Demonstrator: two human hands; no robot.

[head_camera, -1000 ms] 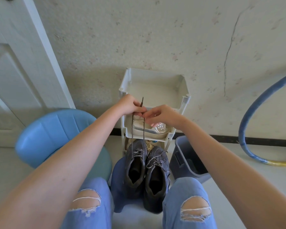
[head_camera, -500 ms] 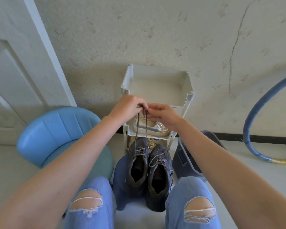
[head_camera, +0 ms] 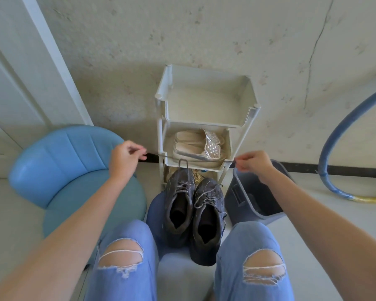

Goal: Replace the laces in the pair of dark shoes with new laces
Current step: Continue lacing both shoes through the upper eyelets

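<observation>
Pinching a taut lace: left hand, right hand apart.

L hand, R hand pinch lace ends; lace taut above dark shoes.

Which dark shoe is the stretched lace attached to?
The left shoe, nearer the blue chair: the lace rises from its front to the left hand and right hand. No taut lace leaves the right shoe.

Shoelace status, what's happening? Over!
Left hand, right hand pinch the lace, spread wide. Lace loops into one dark shoe at the toe. Nothing blocking.
</observation>
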